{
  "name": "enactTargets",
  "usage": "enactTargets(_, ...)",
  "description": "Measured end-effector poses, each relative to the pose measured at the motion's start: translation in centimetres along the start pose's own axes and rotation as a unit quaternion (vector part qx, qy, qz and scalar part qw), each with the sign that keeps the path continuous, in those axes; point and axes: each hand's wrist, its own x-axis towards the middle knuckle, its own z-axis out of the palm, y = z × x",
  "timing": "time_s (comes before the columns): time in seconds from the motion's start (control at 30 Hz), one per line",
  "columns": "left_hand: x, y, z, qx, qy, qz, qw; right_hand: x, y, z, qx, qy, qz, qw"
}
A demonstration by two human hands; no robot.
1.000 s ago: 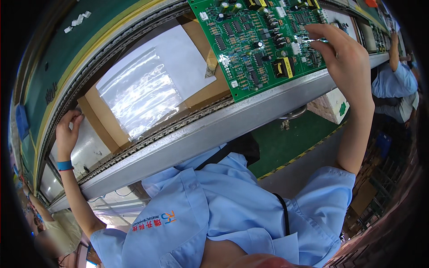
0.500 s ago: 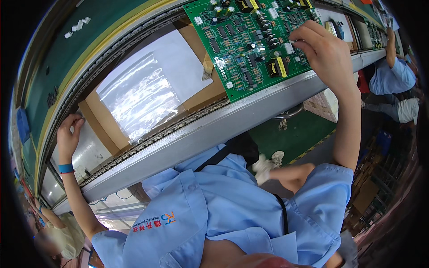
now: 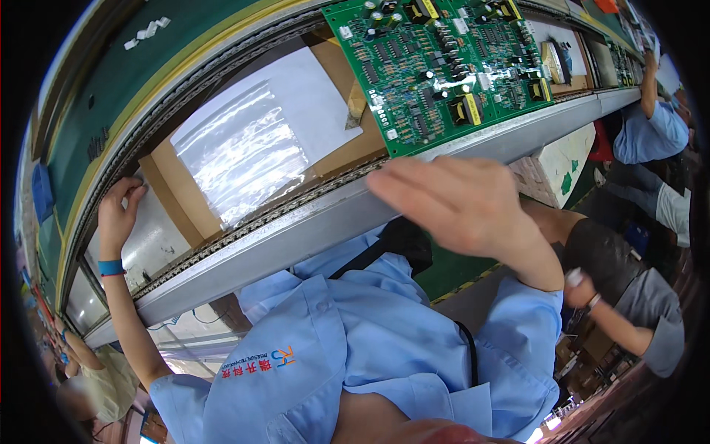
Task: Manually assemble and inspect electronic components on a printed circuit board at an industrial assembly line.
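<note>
A large green circuit board [image 3: 436, 111] with black chips, connectors and yellow-labelled transformers lies across the conveyor rails, upper right of centre. My right hand [image 3: 458, 207] hovers over the near metal rail, below the board's near left corner. Its fingers are stretched out side by side, open, with nothing seen in them; their undersides are hidden. At the left, my left hand [image 3: 120, 214] is beside the far chain of the conveyor. Its fingers are curled in with the thumb close to them, and no object shows there. A blue band [image 3: 111, 267] circles that wrist.
Between the rails, a brown tray [image 3: 177, 194] carries a clear plastic bag [image 3: 248, 159] and white paper [image 3: 314, 92]. The grey near rail [image 3: 296, 226] runs along my front. Small white parts [image 3: 148, 33] lie on the green far surface. A co-worker's hand [image 3: 580, 288] is at the right.
My right hand has left the board's connector area and come down left and nearer, its fingers straightening. The left hand barely moves. A co-worker's arm has appeared at the lower right.
</note>
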Motion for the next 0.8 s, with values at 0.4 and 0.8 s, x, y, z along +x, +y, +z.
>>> enactTargets(0.4, -0.2, 0.2, -0.3, -0.009, 0.003, 0.022, 1.0, -0.1, -1.2, 1.2, -0.123, -0.045, 0.015, 0.991)
enactTargets(0.8, -0.2, 0.2, -0.2, -0.008, -0.004, -0.005, 1.0, -1.4, -0.3, 1.2, -0.125, -0.008, 0.056, 0.991)
